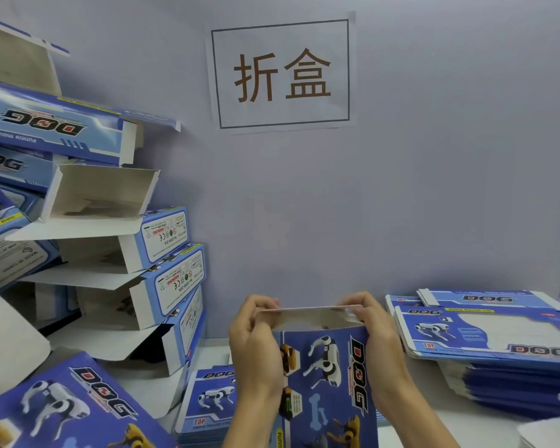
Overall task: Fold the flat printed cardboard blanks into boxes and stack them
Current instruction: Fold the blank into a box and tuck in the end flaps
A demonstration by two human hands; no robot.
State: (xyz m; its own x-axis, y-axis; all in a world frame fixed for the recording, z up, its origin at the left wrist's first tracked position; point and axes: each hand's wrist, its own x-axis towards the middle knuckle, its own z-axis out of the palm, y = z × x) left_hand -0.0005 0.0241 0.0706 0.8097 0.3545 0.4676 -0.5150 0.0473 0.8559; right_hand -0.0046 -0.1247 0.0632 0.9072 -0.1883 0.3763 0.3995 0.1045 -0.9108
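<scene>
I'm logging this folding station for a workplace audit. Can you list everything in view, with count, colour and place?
Box being folded: one, blue with printed robot dogs and "DOG" lettering, centre bottom, top flap bent over.
Folded boxes: a leaning stack, exact count unclear, blue and white, open ends showing, left side against the wall.
Flat blanks: one thick pile, blue and white, right side on the table.
More flat blanks: a smaller pile, blue, bottom centre-left.
Wall sign: one, white paper with brown characters in a dark frame, top centre.
Wall: pale lilac, behind everything.
Table: white, partly visible.
Hands: left hand and right hand, both pinching the box's top flap.
</scene>
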